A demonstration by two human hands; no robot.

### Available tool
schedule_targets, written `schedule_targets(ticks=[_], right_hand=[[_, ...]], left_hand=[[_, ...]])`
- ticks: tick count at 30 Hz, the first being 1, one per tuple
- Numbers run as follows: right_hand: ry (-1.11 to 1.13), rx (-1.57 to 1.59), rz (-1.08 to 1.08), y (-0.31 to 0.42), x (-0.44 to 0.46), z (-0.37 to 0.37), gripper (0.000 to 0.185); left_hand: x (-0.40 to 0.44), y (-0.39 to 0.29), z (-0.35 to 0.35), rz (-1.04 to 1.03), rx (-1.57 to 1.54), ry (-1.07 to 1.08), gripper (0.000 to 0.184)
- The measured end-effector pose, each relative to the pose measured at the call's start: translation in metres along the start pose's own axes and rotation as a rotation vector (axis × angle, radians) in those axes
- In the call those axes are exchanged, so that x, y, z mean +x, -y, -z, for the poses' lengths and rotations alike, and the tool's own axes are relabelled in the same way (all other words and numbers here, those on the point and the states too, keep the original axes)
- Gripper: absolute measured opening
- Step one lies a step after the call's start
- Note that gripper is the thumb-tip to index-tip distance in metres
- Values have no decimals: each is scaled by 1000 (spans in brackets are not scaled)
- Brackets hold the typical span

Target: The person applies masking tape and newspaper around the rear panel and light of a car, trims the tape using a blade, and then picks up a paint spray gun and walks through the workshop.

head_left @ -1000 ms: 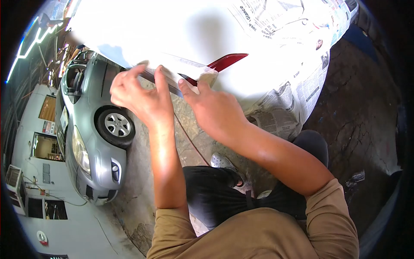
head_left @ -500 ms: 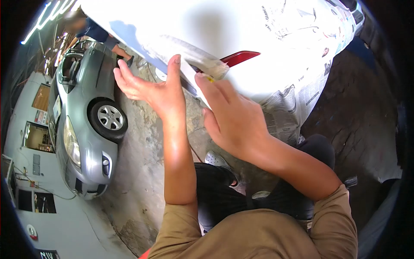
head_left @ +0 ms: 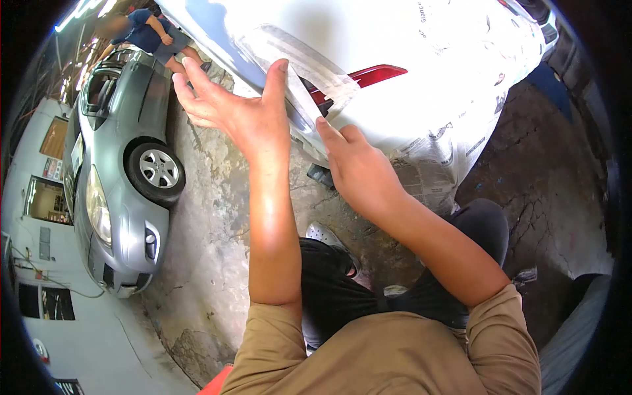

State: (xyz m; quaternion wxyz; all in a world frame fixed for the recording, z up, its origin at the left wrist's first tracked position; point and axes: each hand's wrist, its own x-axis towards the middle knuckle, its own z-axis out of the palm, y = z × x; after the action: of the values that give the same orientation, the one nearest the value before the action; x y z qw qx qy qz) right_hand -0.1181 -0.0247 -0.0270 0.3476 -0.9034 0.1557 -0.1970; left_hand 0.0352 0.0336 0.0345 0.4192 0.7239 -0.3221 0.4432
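A bright white body panel (head_left: 368,39) holds a red lamp (head_left: 378,74), partly crossed by pale, semi-clear tape (head_left: 289,52). My left hand (head_left: 237,112) is spread with its thumb up, beside the panel's lower edge, and nothing shows in it. Closer to the lamp, my right hand (head_left: 359,158) has its index fingertip at the end of a white strip (head_left: 301,102) along the edge; its other fingers are curled. Whether the right fingers pinch the strip is hidden. Newspaper (head_left: 428,174) covers the panel's right side.
A silver car (head_left: 122,191) stands at the left beside a pale wall (head_left: 85,342). Beyond it is another person (head_left: 148,33) in a dark blue shirt and shorts. Below the panel lies stained concrete floor (head_left: 210,263), and a dark block (head_left: 320,174) sits under the panel edge.
My left hand has come away from the panel edge and its fingers have spread. The right hand has moved right and slightly down. More of the other person shows, and the view has shifted.
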Motion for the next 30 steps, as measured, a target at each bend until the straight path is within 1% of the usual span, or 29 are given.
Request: schedule_targets(ticks=[3,7,10,13,16,18,20,21,24,25,28,29,30], right_hand=[[9,-68,-43,1,10,-5,57],[4,-39,-20,0,14,-10,59],[-20,-40,-10,-1,16,-14,59],[-51,-18,5,-2,16,-16,56],[-66,51,9,-5,15,-14,51],[-80,111,38,-10,14,-15,48],[-151,157,56,-14,15,-20,48],[-183,178,63,-15,15,-22,48],[-305,189,156,-21,11,-24,48],[-326,234,175,-17,6,-17,50],[-410,148,282,-12,-13,-5,51],[-487,118,350,-18,-14,-10,54],[-502,133,353,-20,-16,-14,54]], left_hand=[[0,6,-4,-80,32,-24,123],[0,3,-3,-47,53,-5,124],[-2,9,-1,-102,42,23,127],[-28,17,1,-151,59,126,132],[-54,18,-3,-6,-12,227,137],[-57,22,-1,-24,12,233,139],[-58,27,0,-41,37,247,139],[-58,26,1,-11,31,254,139],[-56,32,-1,-8,46,253,141],[-57,35,-1,-31,22,240,139],[-56,36,-2,-39,28,253,139],[-54,34,-1,-27,10,255,140],[-53,30,1,-30,27,222,134]])
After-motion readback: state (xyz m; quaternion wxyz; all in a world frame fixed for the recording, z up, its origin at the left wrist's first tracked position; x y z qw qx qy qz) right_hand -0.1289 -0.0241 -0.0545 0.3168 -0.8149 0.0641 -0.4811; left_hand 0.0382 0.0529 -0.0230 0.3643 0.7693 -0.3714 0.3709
